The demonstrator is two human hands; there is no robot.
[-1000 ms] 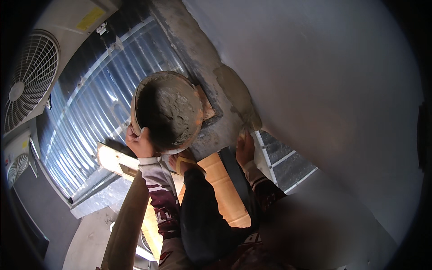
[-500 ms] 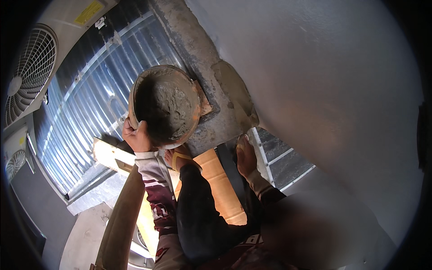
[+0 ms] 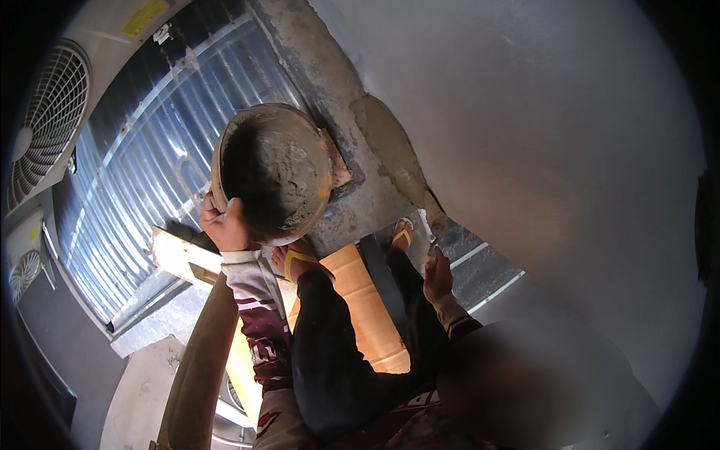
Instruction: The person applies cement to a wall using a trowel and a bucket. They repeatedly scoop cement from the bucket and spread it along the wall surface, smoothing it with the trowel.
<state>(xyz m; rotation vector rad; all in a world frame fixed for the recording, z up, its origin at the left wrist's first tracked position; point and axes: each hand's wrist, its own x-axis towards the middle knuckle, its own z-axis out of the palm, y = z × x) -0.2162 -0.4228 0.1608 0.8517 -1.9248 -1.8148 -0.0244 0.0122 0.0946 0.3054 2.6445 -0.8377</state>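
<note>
A round pan (image 3: 326, 176) of wet grey mortar (image 3: 289, 172) sits tilted on the concrete ledge, a small square piece (image 3: 340, 161) under its right side. My left hand (image 3: 223, 225) grips the pan's near-left rim. Down to the right, my right hand (image 3: 439, 277) is closed on the handle of a trowel (image 3: 433, 219), whose mortar-smeared blade is at the lower end of a fresh mortar patch (image 3: 386, 142) along the foot of the grey wall (image 3: 540, 150). My sandalled feet (image 3: 300, 261) show below the pan.
Corrugated metal sheeting (image 3: 157, 142) lies at left beside outdoor air-conditioner units (image 3: 52, 112). Underfoot are cardboard (image 3: 360, 315) and a pale board (image 3: 180, 255), with a long rounded beam (image 3: 191, 375) at lower left. A dark gap with metal bars (image 3: 469, 262) opens below the wall.
My right hand has moved right and down from beside my foot, bringing the trowel into clearer view at the patch's lower end. The pan and left hand appear slightly higher and further left.
</note>
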